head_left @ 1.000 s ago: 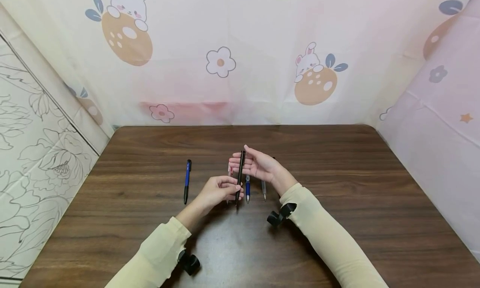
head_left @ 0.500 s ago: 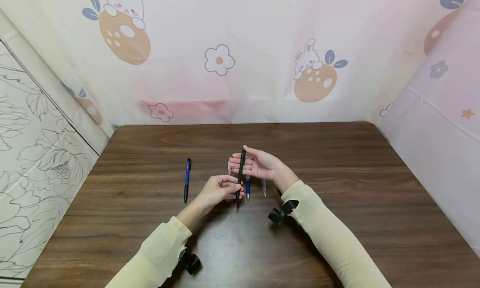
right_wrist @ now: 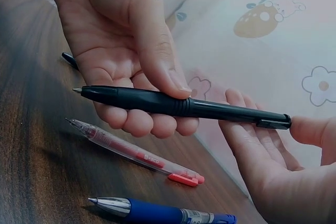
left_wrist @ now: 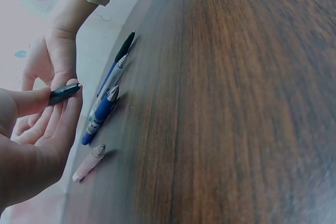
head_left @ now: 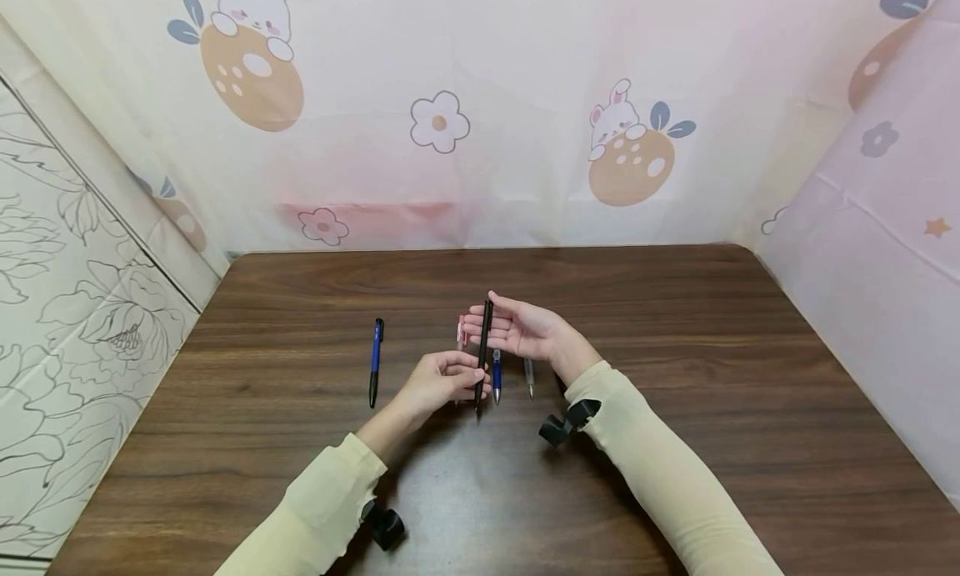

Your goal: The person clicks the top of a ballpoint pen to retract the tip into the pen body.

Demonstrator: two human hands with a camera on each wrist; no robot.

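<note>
A left hand grasps a black pen between thumb and curled fingers above a table; a right hand, fingers extended, touches its clip end with the thumb. Below the hands lie a red pen, a blue pen and a clear pen; a blue-and-black pen lies apart at left.

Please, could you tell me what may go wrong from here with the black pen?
First, only the left hand clearly grips the black pen, so it might slip and knock the red pen or blue pen lying nearby. Second, its tip is bare and could mark skin or the table. Third, the thumb of the right hand is at the clip end; a hard push might slide the pen.
</note>
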